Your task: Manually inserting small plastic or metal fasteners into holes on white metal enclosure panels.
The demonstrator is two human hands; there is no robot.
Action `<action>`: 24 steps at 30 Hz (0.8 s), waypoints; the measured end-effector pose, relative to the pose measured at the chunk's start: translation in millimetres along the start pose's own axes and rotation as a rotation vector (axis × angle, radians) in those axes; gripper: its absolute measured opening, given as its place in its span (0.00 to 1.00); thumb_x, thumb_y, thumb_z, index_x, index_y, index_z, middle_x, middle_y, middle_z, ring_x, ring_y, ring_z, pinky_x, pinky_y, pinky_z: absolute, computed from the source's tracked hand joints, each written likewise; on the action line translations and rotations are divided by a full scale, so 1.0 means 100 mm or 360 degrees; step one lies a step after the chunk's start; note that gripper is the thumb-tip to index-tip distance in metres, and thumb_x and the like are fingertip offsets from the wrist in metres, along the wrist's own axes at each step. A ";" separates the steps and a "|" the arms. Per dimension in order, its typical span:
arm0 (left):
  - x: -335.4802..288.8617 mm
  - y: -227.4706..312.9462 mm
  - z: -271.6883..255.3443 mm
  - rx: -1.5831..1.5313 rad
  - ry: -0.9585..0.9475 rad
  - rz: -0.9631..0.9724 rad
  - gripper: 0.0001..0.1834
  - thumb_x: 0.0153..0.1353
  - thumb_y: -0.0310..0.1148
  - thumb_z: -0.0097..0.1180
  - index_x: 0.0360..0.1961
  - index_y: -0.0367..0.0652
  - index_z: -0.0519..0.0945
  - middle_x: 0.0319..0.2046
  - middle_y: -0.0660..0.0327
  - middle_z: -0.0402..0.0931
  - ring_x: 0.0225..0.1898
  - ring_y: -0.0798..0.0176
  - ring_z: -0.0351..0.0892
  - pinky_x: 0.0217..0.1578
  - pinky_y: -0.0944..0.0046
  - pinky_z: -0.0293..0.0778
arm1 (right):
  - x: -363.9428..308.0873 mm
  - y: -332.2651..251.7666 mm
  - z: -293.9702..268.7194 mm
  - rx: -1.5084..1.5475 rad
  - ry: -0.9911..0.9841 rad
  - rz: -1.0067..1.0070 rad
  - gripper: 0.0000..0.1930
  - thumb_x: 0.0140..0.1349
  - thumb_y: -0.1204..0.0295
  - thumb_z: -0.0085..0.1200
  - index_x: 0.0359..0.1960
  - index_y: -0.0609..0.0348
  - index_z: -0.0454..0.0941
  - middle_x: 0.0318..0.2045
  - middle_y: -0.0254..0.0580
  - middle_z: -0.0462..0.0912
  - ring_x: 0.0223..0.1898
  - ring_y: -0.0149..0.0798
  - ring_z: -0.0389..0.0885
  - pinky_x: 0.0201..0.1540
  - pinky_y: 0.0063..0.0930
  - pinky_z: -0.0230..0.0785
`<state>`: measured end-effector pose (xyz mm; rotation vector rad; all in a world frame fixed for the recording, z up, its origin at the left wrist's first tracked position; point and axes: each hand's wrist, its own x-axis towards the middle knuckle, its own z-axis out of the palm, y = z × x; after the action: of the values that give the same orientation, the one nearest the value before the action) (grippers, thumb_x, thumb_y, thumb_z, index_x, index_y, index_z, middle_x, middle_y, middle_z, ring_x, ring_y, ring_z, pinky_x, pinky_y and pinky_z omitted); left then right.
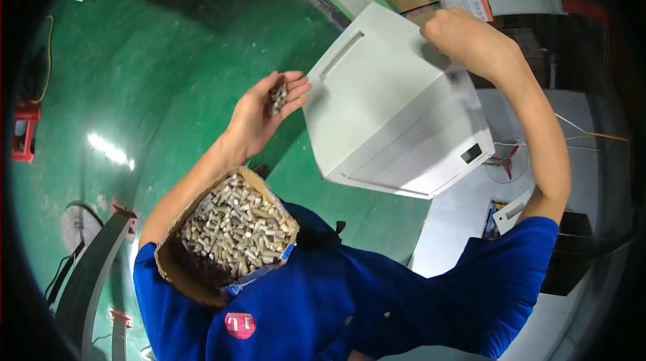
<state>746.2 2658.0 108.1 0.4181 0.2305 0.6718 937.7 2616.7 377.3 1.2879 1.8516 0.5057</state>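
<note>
a pale casing [383, 92] before a blue-shirted worker [316, 300], likely stiff, slick and best held by its rims, has its far edge pinched in the right hand's [464, 37] grip while the left hand [260, 105], loosely spread, bears metal pins [277, 100].

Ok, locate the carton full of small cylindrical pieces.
In the head view, the carton is lower left of centre, in the crook of the left arm, against the blue shirt.

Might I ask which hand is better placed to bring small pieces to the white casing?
Probably the left hand: its open palm holds small pieces beside the white casing, while the right hand is at the casing's upper edge.
</note>
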 end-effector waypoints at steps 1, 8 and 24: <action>0.00 -0.02 -0.01 -0.0058 -0.0054 0.0004 0.25 0.70 0.39 0.33 0.56 0.24 0.62 0.57 0.43 0.65 0.59 0.52 0.67 0.62 0.56 0.63 | -0.04 -0.05 0.05 -0.0080 0.0019 -0.0032 0.04 0.39 0.86 0.56 0.20 0.68 0.77 0.25 0.56 0.79 0.33 0.50 0.82 0.33 0.36 0.75; -0.01 0.06 -0.01 -0.0409 -0.0471 -0.0069 0.31 0.70 0.45 0.31 0.62 0.26 0.56 0.63 0.42 0.56 0.65 0.49 0.56 0.66 0.52 0.55 | 0.00 -0.24 0.06 -0.0189 0.0070 0.0124 0.07 0.45 0.74 0.61 0.26 0.64 0.79 0.25 0.48 0.81 0.33 0.46 0.81 0.36 0.35 0.72; 0.06 0.02 -0.07 -0.0477 -0.0250 -0.0267 0.20 0.69 0.38 0.34 0.50 0.33 0.69 0.48 0.52 0.73 0.52 0.57 0.72 0.58 0.57 0.66 | 0.75 -1.46 0.37 0.1100 0.0760 -0.0605 0.09 0.48 0.75 0.52 0.32 0.61 0.79 0.29 0.43 0.79 0.36 0.43 0.78 0.42 0.36 0.67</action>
<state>746.8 2665.2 102.0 0.1604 0.0136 0.4955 870.2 2622.2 223.3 1.2436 2.7552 -0.0659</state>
